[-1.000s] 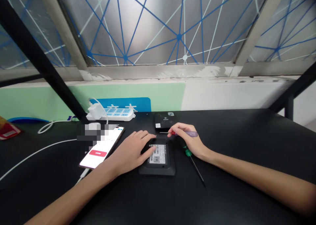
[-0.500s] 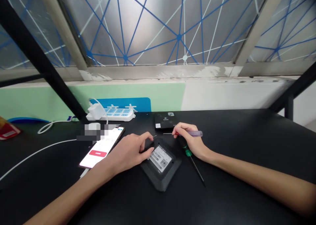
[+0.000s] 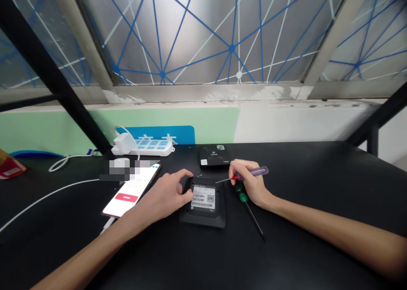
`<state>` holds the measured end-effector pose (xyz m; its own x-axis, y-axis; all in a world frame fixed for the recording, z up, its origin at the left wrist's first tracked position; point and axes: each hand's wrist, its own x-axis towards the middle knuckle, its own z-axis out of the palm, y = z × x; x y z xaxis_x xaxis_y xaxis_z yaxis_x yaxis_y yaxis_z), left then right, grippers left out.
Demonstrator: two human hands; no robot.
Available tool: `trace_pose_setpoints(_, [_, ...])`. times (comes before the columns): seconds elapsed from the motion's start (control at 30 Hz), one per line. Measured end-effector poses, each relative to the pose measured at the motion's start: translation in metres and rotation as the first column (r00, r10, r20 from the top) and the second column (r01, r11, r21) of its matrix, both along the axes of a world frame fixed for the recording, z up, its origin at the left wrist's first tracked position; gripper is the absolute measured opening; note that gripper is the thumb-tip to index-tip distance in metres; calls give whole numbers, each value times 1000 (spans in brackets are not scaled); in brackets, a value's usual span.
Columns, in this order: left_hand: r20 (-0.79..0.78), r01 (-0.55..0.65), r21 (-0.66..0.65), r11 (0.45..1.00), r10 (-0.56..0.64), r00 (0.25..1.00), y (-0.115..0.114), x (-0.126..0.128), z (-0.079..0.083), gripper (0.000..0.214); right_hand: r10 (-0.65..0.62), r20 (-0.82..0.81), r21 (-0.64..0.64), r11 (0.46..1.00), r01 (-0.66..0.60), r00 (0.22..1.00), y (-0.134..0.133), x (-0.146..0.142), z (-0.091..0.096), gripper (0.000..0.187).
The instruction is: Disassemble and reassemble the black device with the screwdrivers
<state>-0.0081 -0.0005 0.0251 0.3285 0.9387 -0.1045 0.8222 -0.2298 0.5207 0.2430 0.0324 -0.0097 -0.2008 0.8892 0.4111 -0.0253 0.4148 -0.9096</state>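
Observation:
A black plastic device housing (image 3: 203,222) lies label side up on the black table, its white label (image 3: 203,197) facing me. My left hand (image 3: 170,192) grips it at the left edge, index finger by the far corner and thumb beside the label. In my right hand (image 3: 249,182) is a small screwdriver (image 3: 260,171) with a clear purplish handle and red collar. Its thin shaft points left, the tip close to the housing's far right corner; I cannot tell whether it touches. Beneath that hand lies a green-and-black screwdriver (image 3: 252,216). Tiny screws (image 3: 199,175) rest just beyond the housing.
Another flat black box (image 3: 214,156) stands farther back. A lit phone (image 3: 132,192) with a cable lies left of my left forearm. Behind it are a white power strip (image 3: 155,147) and plugged-in charger (image 3: 124,143). A red packet (image 3: 12,167) sits far left.
The housing has turned so its edges now lie nearly square to me. My left hand shifted slightly left with it. My right hand and its screwdriver moved right and nearer, the shaft now tilting down.

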Motion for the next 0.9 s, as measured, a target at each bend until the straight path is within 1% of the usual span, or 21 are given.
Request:
trace_pose_setpoints(0.1, [12, -28, 4, 1000, 28, 1000, 1, -1, -1, 38, 11, -14, 5, 1000, -11, 1000, 0, 1, -2, 42])
trace_pose_setpoints(0.23, [43, -32, 4, 999, 32, 999, 1, -1, -3, 36, 30, 15, 3, 1000, -30, 999, 0, 1, -2, 45])
trace_pose_setpoints(0.43, [46, 23, 40, 999, -25, 999, 1, -2, -5, 35, 11, 79, 11, 1000, -12, 997, -4, -2, 6, 46])
trace_pose_setpoints(0.57, [31, 54, 89, 995, -57, 998, 2, -3, -6, 35, 5, 104, 13, 1000, -7, 995, -5, -2, 5, 47])
trace_pose_setpoints(0.63, [15, 54, 95, 994, -56, 998, 2, -3, -6, 35, -1, 81, 4, 1000, 1, 997, -5, -2, 2, 44])
trace_pose_setpoints(0.7, [-7, 47, 97, 994, -47, 999, 3, -3, -7, 34, -17, 23, -28, 999, 17, 1000, -4, -4, -1, 34])
trace_pose_setpoints(0.77, [-44, 36, 131, 991, -31, 999, 3, -3, -8, 33, -27, -23, -54, 998, 26, 999, -3, -6, -3, 25])
trace_pose_setpoints(0.83, [-81, 33, 188, 982, -18, 997, 4, -3, -10, 33, -25, -22, -40, 999, 24, 999, -3, -8, -3, 23])
trace_pose_setpoints(0.9, [-108, 45, 228, 973, -21, 994, 4, -3, -11, 33, -38, -5, 2, 999, 38, 999, -4, -9, -2, 23])
